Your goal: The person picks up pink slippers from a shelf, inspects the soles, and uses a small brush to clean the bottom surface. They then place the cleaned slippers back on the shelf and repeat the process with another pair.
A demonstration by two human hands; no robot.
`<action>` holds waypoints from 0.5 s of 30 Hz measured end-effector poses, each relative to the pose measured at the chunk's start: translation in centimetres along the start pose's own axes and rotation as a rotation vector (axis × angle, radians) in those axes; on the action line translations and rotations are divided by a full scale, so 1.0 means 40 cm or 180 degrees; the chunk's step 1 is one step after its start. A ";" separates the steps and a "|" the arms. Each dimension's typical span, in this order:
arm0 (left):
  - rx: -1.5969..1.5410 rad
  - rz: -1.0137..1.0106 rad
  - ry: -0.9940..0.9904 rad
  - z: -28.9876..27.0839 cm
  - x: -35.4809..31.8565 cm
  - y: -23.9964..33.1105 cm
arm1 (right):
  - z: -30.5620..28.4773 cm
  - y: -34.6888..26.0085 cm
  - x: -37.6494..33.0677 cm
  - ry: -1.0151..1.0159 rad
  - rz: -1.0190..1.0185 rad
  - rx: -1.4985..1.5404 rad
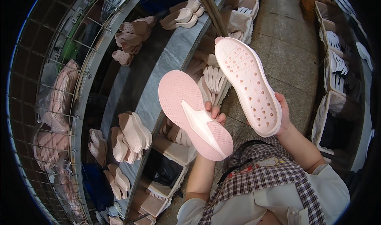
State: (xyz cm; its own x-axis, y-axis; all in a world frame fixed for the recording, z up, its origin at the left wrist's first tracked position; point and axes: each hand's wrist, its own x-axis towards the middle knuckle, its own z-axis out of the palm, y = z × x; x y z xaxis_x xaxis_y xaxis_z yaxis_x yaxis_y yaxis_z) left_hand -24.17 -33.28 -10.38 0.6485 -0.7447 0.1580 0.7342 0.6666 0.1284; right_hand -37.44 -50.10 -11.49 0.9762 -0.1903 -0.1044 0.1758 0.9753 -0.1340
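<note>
A pink shoe sole (180, 96) with a white middle strip is held up in my left hand (215, 113), its wavy tread side in view. The fingers curl over its right edge, and the sole hides the rest of the hand. In my right hand (282, 112) is a second, pale pink shoe sole (247, 86), showing its inner side with rows of small round holes and a raised rim. My right fingers wrap its lower right edge. The two soles are held side by side, apart from each other, above the floor.
Left of me runs a grey marble-patterned bench (170, 52) with stacked soles (133, 135) and more soles (182, 16) farther back. A wire mesh rack (59, 86) stands beyond it. White-lined bins (333, 70) of soles line the right side. A stone floor (283, 38) lies between.
</note>
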 end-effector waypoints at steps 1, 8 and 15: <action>-0.0005 0.0024 0.0035 0.001 0.003 -0.002 | -0.001 0.002 -0.002 0.0032 0.0006 0.0011; 0.1356 0.0247 0.1397 0.002 0.019 -0.025 | 0.022 0.042 -0.019 -0.0202 -0.0351 -0.2622; 0.2152 -0.1062 0.0937 -0.029 0.027 0.028 | -0.005 0.070 -0.011 -0.0653 -0.0259 -0.3086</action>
State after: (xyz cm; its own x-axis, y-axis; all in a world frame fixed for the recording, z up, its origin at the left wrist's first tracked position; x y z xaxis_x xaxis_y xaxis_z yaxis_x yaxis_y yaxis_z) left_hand -22.40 -33.39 -11.21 0.5122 -0.8231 -0.2453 0.6791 0.2132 0.7024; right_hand -37.41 -47.33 -12.02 0.9850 -0.1400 0.1012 0.1524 0.4288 -0.8904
